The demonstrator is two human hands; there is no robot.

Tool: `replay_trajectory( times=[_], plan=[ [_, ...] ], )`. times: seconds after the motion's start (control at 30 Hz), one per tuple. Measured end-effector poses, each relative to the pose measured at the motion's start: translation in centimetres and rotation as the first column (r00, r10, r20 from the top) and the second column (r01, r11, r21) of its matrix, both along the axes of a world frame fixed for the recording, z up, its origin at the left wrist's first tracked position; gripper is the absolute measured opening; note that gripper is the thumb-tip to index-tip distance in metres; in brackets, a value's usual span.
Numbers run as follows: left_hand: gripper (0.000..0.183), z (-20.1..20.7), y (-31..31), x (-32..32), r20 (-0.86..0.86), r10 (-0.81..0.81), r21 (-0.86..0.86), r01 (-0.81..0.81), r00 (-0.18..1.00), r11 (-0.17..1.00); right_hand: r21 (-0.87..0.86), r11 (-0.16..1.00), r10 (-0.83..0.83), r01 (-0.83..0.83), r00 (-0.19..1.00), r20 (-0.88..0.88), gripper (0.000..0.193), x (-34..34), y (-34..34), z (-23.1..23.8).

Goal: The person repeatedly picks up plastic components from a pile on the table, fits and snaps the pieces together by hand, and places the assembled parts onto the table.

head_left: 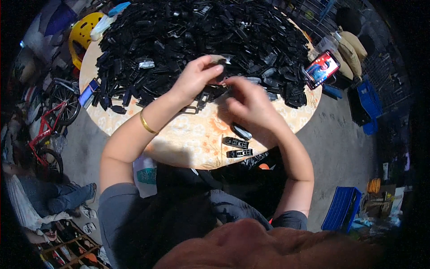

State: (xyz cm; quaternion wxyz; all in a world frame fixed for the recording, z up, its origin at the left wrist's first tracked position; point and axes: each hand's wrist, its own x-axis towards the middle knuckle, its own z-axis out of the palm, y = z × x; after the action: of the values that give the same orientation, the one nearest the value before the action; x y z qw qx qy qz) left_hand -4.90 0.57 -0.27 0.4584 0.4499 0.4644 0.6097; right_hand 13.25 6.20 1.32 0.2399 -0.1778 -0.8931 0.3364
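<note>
A large heap of black plastic pieces (192,31) covers the far part of a round table with a pale floral cover (179,139). My left hand (192,80), with a gold bangle on its wrist, is over the heap's near edge. Its thumb and fingers bend around a small dark piece that I cannot make out. Close by on the right, my right hand (253,103) is slightly blurred; its fingers curl with the thumb apart, and I see nothing between them. Below it lie a glossy black piece (242,131) and two black slotted parts (235,143).
A lit phone (322,70) stands at the table's right edge, and a blue-purple flat object (88,93) lies at its left edge. A yellow chair (83,33) and a red bicycle (47,123) are left; a blue crate (341,208) sits on the floor right.
</note>
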Motion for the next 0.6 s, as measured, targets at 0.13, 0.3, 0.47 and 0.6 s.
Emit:
replay_trajectory(
  times=[0.13, 0.3, 0.47, 0.6],
  plan=[
    [0.028, 0.2, -0.6, 2.0, 0.034, -0.098, 0.01, 0.097, 0.995, 0.995, -0.398, 0.916, -0.146, -0.045, 0.888, -0.435, 0.029, 1.7, 2.2, 0.1],
    [0.029, 0.6, -1.8, 3.5, 0.053, -0.198, -0.078, 0.202, 0.979, 0.976, -0.226, 0.972, -0.185, 0.065, 0.803, -0.567, 0.025, 1.4, 1.9, -1.2],
    [0.03, -0.3, -1.6, 3.0, 0.288, -0.198, 0.019, 0.201, 0.937, 0.979, 0.249, 0.94, -0.153, 0.233, 0.94, -0.304, 0.026, 0.6, 0.3, -1.4],
    [0.032, 0.0, -1.7, 3.9, 0.253, -0.2, -0.044, 0.218, 0.946, 0.975, 0.341, 0.9, -0.158, 0.274, 0.93, -0.331, 0.029, 1.7, 0.5, -0.5]
  ],
)
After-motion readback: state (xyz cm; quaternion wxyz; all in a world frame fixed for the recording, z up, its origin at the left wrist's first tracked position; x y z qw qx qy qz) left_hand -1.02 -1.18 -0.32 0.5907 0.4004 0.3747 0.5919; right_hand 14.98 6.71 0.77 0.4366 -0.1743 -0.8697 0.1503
